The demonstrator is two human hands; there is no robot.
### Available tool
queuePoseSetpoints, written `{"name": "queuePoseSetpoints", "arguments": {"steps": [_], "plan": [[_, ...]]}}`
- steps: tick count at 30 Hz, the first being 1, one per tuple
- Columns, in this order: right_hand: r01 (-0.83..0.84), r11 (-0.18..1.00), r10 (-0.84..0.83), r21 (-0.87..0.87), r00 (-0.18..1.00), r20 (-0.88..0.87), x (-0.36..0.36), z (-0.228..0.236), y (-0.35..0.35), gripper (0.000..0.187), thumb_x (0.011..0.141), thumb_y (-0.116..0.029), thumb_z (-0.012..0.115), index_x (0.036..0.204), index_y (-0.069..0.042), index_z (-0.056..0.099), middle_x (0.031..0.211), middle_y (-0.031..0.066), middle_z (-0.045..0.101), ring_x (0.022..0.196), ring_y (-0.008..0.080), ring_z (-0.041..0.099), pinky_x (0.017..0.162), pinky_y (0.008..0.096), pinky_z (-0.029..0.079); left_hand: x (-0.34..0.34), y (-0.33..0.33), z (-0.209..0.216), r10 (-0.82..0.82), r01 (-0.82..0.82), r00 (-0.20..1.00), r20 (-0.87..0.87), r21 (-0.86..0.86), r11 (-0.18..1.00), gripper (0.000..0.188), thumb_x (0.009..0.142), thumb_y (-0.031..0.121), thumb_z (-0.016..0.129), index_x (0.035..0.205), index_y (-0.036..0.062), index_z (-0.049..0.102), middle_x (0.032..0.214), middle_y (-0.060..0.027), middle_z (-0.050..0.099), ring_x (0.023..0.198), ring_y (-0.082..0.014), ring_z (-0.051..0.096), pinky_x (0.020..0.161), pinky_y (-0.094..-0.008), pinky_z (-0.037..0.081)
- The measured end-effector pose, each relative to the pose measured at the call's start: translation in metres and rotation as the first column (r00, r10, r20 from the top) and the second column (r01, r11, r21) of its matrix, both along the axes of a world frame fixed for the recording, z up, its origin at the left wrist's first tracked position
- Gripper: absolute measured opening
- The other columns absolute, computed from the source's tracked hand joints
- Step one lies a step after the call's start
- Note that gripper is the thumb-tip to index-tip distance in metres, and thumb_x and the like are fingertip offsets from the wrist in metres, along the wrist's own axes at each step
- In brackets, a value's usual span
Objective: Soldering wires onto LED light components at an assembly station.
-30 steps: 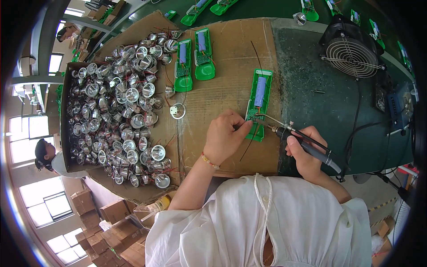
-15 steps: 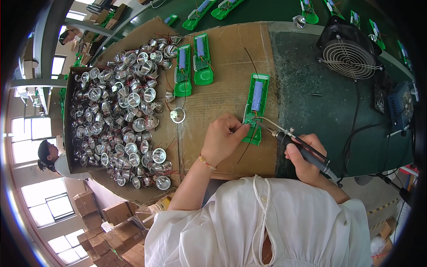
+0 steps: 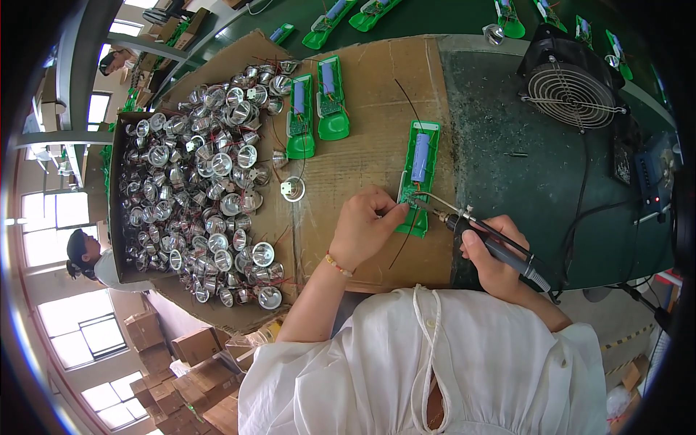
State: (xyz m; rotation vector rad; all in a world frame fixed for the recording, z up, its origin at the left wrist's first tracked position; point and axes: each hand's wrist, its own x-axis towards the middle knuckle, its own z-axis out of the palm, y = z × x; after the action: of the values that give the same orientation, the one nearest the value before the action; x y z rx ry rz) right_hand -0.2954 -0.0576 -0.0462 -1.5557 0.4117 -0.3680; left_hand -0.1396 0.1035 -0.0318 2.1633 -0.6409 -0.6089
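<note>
The left hand point(image 3: 368, 225) pinches while the right hand point(image 3: 496, 255) curls.

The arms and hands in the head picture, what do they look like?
Loose, soft white sleeves leave both forearms bare. The left hand and right hand wear no gloves. A beaded bracelet, yellowish and red, circles the left wrist.
</note>
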Motion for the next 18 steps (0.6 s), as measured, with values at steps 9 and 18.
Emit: {"name": "queuePoseSetpoints", "arguments": {"steps": [9,18], "plan": [[-0.009,0.999,0.013,-0.039,0.996,0.087,-0.012,0.005,-0.008,0.016,0.082,-0.008,0.060,0.087,0.002,0.049,0.067,0.0099,0.059,0.058,0.0127,0.058,0.055,0.0266,0.049,-0.004,0.008,-0.006,0.000,0.000,1.000,0.016,-0.006,1.000,0.022,0.075,0.019,0.066,0.066,-0.0006,0.061,0.066,-0.0117,0.054,0.060,-0.0216,0.053,0.056,-0.0320,0.042],[-0.048,0.988,0.060,-0.150,0.995,0.075,-0.011,-0.001,-0.011,0.017,0.080,-0.009,0.064,0.083,0.001,0.050,0.063,0.0092,0.062,0.056,0.0120,0.061,0.052,0.0247,0.049,-0.006,0.006,-0.001,-0.006,0.006,1.000,0.009,-0.005,1.000,0.021,0.076,0.018,0.066,0.067,-0.0007,0.062,0.067,-0.0109,0.054,0.063,-0.0219,0.053,0.059,-0.0319,0.042]]}}
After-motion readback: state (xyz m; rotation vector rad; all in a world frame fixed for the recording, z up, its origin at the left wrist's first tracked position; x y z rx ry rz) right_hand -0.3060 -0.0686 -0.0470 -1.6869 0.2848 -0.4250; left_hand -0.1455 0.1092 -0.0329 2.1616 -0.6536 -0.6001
